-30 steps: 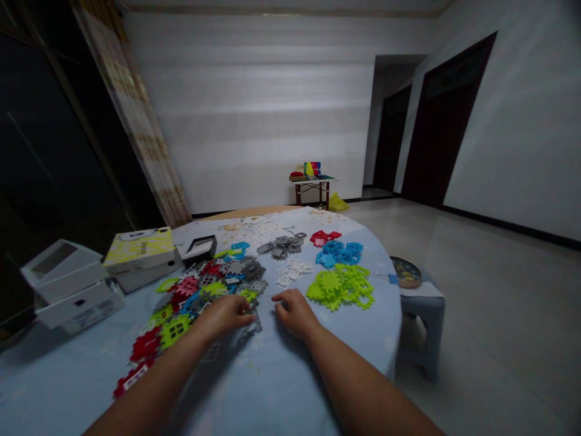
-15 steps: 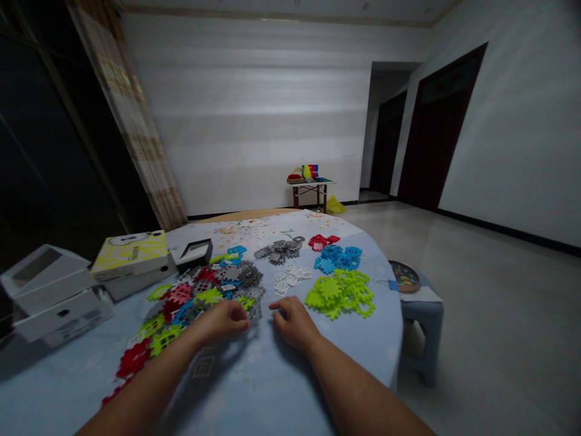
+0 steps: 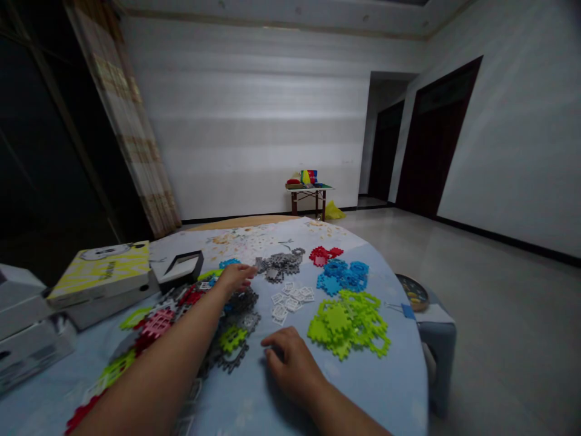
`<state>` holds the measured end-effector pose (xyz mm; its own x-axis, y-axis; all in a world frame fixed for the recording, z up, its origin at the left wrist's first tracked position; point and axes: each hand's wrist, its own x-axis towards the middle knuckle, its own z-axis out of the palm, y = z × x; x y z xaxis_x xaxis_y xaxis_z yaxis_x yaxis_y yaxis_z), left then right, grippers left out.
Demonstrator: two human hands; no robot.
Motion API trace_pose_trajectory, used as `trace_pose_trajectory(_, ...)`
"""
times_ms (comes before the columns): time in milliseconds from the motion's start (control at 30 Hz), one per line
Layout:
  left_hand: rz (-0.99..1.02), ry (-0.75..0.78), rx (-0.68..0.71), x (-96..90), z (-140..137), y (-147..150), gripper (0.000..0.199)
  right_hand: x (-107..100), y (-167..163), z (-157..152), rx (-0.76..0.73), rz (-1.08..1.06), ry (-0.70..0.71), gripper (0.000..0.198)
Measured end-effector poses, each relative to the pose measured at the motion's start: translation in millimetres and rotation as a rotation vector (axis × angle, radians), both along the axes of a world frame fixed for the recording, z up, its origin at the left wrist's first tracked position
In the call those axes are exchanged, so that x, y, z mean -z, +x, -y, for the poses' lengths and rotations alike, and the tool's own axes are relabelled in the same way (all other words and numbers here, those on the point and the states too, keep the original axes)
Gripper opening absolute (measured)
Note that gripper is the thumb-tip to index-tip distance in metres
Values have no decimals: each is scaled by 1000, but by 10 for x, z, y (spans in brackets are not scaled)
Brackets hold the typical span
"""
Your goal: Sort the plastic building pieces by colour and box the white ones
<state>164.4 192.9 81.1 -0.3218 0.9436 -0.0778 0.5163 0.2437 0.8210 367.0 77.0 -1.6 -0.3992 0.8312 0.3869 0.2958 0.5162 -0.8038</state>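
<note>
My left hand [image 3: 238, 278] reaches over the far edge of the mixed pile of plastic gear-shaped building pieces [image 3: 158, 323], fingers stretched out toward the grey pieces [image 3: 280, 265]. Nothing shows in its fingers. My right hand [image 3: 290, 362] hovers low over the cloth or rests on it, thumb and index finger apart, holding nothing. Beyond it lie white square pieces [image 3: 290, 298]. Lime-green pieces [image 3: 347, 324] are heaped to its right, with blue pieces [image 3: 340, 275] and red pieces [image 3: 323, 255] farther back. My left forearm hides part of the mixed pile.
A yellow-and-white box [image 3: 102, 272], white boxes [image 3: 27, 327] and a black open box [image 3: 181, 269] stand at the table's left. A stool [image 3: 438, 339] holding a round tray [image 3: 413, 293] stands by the right edge. A small table [image 3: 308, 189] is at the far wall.
My left hand has moved away from me, from the near side of the mixed pile toward the grey pieces, its fingers now extended. My right hand is slightly nearer. The view has shifted a little.
</note>
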Motion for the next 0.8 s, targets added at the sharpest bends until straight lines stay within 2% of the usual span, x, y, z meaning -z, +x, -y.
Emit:
trace_pose_trajectory(67,-66,19,-23,3,-128,-48,51,-6,-7,3,-2,-3,-14,23)
trace_pose_trajectory(167,-202,45,-18,32,-159,-151,46,-26,-18,21,-7,-3,-30,23)
trace_pose_trajectory(333,-399,36,81,103,52,-279,35,-47,-39,56,-41,4,-40,25)
trace_pose_trajectory(567,-716,-83,202,138,257,-207,49,-44,-34,43,-55,11,-43,25)
trace_pose_trajectory(733,-735,-75,204,158,276,-193,50,-29,-30,42,-53,12,-44,24)
trace_pose_trajectory(800,-646,-47,200,159,288,-229,51,-30,-31,49,-53,15,-41,24)
